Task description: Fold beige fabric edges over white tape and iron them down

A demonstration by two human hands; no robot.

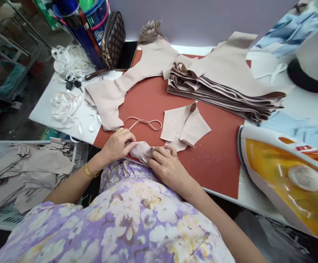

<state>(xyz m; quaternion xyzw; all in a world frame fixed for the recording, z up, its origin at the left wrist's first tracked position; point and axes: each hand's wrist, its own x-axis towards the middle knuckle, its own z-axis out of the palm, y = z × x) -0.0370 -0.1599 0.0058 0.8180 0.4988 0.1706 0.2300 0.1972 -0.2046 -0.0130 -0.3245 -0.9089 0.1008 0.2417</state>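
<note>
A small beige fabric piece (140, 150) is bunched at the table's front edge. My left hand (118, 145) pinches its left end between thumb and fingers. On the right end, the curled fingers of my right hand (166, 163) press and grip the same cloth. A folded beige piece (185, 126) lies on the red-brown mat (216, 157), just beyond my right hand. Beyond my left hand, a thin looped beige strip (145, 121) rests on the mat beside a curved stack of beige fabric (106, 98).
At the back right is a thick stack of folded beige cloth (222, 84). An orange-and-white iron (293, 175) stands at the right. White tape coils (71, 64), a brown pouch (114, 40) and a phone (127, 54) sit back left. A white basket (0, 144) of fabric is lower left.
</note>
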